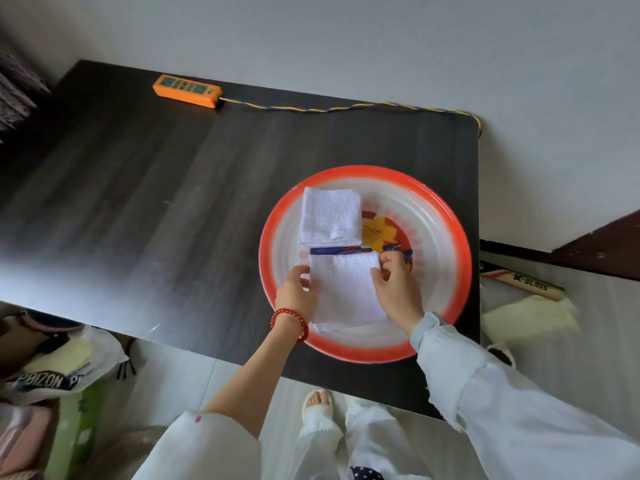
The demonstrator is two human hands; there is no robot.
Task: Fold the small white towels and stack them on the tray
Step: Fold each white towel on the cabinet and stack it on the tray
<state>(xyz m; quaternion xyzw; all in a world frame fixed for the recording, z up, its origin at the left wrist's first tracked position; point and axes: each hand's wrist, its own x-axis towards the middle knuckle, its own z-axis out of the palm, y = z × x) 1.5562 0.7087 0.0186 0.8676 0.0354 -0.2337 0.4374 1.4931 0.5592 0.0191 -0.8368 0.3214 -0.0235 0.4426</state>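
Observation:
A round tray [450, 244] with an orange-red rim and a flower print sits at the right end of the dark table. A folded white towel stack [329, 216] lies on its far left part. Nearer to me, a second folded white towel [346, 289] rests on the tray, with another white layer showing under its near edge. My left hand [296, 291] pinches this towel's left edge. My right hand [394, 289] grips its right edge near the far corner.
The dark wooden table [156, 220] stretches left of the tray. An orange power strip [187, 90] with a twisted cord lies at its far edge. Bags [59, 368] stand on the floor at the left; a box and cloth [526, 306] lie at the right.

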